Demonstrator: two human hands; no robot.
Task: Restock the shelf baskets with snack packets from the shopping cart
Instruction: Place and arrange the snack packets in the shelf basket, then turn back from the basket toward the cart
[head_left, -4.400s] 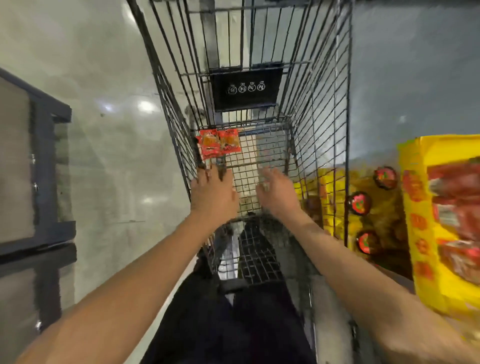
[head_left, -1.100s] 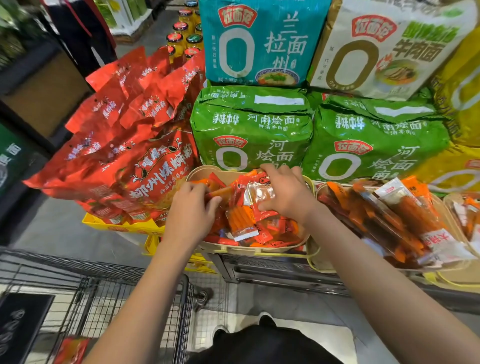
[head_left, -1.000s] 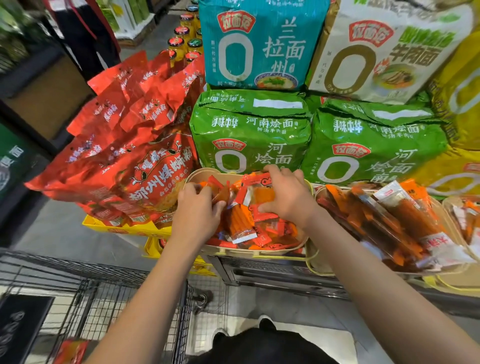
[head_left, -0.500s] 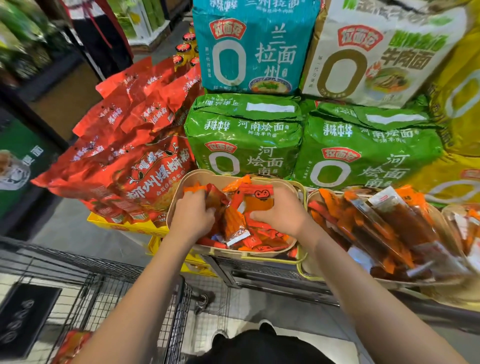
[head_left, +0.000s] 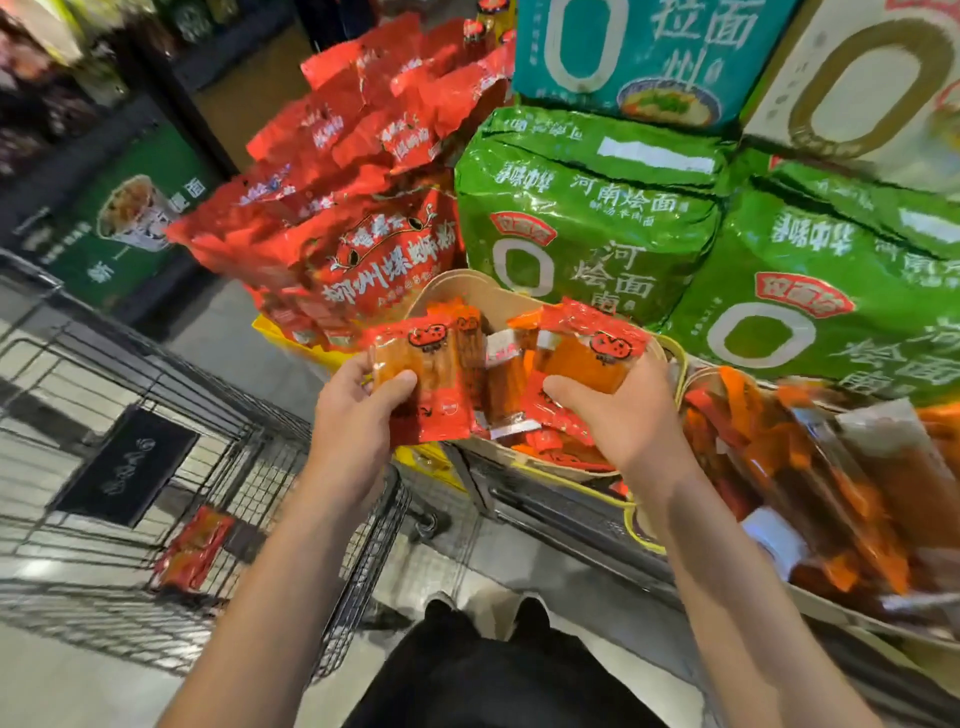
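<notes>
Left hand: the left hand (head_left: 349, 415) sits at centre frame, closed on a red-and-orange snack packet (head_left: 423, 384), thumb across its front and fingers behind it.
Right hand: the right hand (head_left: 626, 415) is just right of centre, gripping a second packet (head_left: 589, 351) of the same kind, thumb under its lower edge.
Packets held: both are raised above the front of the basket, side by side, apart from each other, each with a dark cartoon mark near its top.
Basket: a tan oval basket (head_left: 457, 291) lies behind and below the hands at mid frame, holding more red and orange packets.
Neighbouring basket: a second basket (head_left: 641, 530) to the right, yellow-rimmed, is piled with longer clear-wrapped orange snacks (head_left: 810, 467).
Shopping cart: the wire shopping cart (head_left: 228, 457) fills the lower left; one red packet (head_left: 195, 548) lies on its floor, near a black panel (head_left: 124, 467).
Shelf stock: green noodle bags (head_left: 587, 208) stand behind the baskets, a teal bag (head_left: 649, 52) above them, red bags (head_left: 363, 182) heaped at upper centre-left.
Person: dark trousers and shoes show at the bottom centre.
</notes>
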